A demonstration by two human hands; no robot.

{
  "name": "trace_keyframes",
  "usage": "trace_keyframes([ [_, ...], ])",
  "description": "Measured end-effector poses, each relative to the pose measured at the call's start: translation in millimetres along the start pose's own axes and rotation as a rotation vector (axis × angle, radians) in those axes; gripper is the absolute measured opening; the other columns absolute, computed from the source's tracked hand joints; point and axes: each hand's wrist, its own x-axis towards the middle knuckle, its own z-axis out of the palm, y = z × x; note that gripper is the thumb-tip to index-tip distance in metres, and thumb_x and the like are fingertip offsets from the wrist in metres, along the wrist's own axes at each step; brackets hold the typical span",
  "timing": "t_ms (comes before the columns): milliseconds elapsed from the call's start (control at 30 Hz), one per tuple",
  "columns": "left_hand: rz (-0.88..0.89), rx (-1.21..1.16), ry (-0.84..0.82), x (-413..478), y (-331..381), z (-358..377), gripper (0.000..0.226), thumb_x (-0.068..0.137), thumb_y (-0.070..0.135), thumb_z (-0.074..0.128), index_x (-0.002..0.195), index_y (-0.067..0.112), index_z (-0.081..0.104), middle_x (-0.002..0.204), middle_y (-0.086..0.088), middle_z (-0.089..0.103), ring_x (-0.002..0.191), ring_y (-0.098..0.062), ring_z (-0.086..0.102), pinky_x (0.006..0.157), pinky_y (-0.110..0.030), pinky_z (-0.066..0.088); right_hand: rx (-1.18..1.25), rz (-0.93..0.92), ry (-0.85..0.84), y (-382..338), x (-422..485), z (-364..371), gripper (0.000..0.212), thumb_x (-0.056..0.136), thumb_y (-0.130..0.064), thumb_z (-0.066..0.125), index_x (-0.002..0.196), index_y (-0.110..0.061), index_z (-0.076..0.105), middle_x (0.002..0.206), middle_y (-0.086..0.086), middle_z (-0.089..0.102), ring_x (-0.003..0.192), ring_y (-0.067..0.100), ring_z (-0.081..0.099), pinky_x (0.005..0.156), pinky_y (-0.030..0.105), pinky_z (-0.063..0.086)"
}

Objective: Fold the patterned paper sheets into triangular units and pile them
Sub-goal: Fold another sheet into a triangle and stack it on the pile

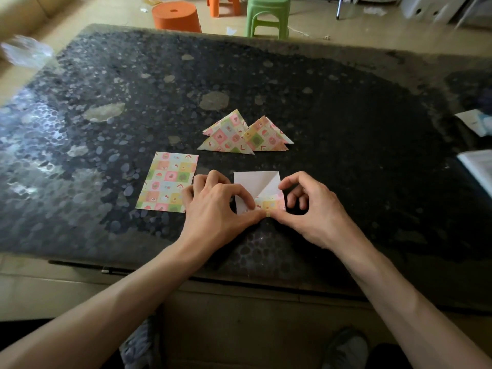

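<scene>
A partly folded paper sheet (pixel 256 183) lies white side up on the dark table (pixel 346 129), its near edge turned up to show the pattern. My left hand (pixel 215 206) and my right hand (pixel 308 209) both pinch that near edge between thumb and forefinger, fingertips almost meeting. A flat stack of patterned sheets (pixel 167 181) lies just left of my left hand. Beyond the sheet, folded patterned triangles (pixel 245 135) lie overlapping in a loose pile.
White papers (pixel 476 166) sit at the table's right edge. Behind the table stand an orange stool (pixel 175 17) and a green stool (pixel 267 14). A crumpled clear plastic bag (pixel 26 53) lies at the far left. The table's near edge runs below my wrists.
</scene>
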Motion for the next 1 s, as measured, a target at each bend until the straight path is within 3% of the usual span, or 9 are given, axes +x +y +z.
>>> trace_keyframes([
  [167, -0.007, -0.002, -0.009, 1, 1, 0, 0.032, 0.071, 0.076, 0.072, 0.079, 0.046, 0.065, 0.110, 0.013, 0.043, 0.109, -0.008, 0.024, 0.092, -0.034, 0.016, -0.028, 0.002, 0.004, 2, 1, -2, 0.039, 0.078, -0.035, 0.088, 0.106, -0.037, 0.060, 0.085, -0.010, 0.061, 0.070, -0.003, 0.054, 0.063, 0.016, 0.038],
  [500, -0.009, -0.003, -0.036, 2, 1, -2, 0.032, 0.073, 0.074, 0.073, 0.081, 0.044, 0.066, 0.114, 0.012, 0.043, 0.110, -0.007, 0.022, 0.094, -0.034, 0.016, -0.065, 0.085, -0.030, 0, 3, -7, 0.038, 0.081, -0.042, 0.086, 0.109, -0.039, 0.060, 0.098, -0.011, 0.055, 0.079, 0.004, 0.051, 0.062, 0.021, 0.035],
  [867, 0.002, -0.012, -0.062, 3, 2, -4, 0.030, 0.073, 0.072, 0.074, 0.081, 0.045, 0.065, 0.115, 0.013, 0.042, 0.111, -0.007, 0.022, 0.094, -0.034, 0.015, 0.003, 0.073, -0.052, 5, 4, -15, 0.042, 0.079, -0.035, 0.089, 0.110, -0.035, 0.061, 0.092, -0.007, 0.059, 0.073, 0.006, 0.052, 0.065, 0.020, 0.038],
  [1000, -0.019, -0.005, -0.145, 9, -1, -14, 0.022, 0.075, 0.064, 0.078, 0.085, 0.047, 0.068, 0.120, 0.013, 0.042, 0.121, -0.014, 0.029, 0.095, -0.037, 0.020, -0.016, 0.076, -0.060, 5, 6, -16, 0.041, 0.079, -0.036, 0.089, 0.110, -0.035, 0.060, 0.093, -0.007, 0.059, 0.073, 0.006, 0.052, 0.065, 0.021, 0.038],
])
